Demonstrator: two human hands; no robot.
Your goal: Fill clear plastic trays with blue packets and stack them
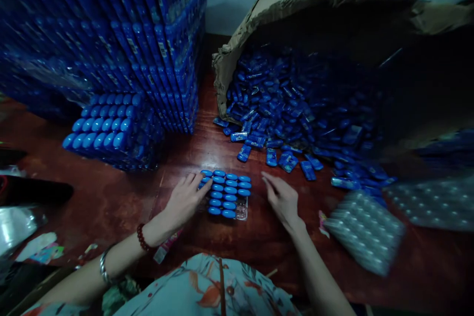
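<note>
A clear plastic tray (242,209) lies on the table in front of me, mostly filled with rows of small blue oval-ended packs (230,190). Its near right corner shows bare plastic. Spread over the tray's left edge, my left hand (185,196) touches the packs there with its fingers; whether one is pinched under them is hidden. To the right of the tray, apart from it, is my right hand (282,200). Its fingers are half bent, with a gap by the thumb and nothing visible between them.
A torn cardboard box (231,49) spills loose blue packs (281,103) onto the table. Tall stacks of filled trays (163,49) stand at the back left, with a smaller stack (107,126) before them. Clear trays (365,232) lie at right; a dark cylinder (44,191) is at left.
</note>
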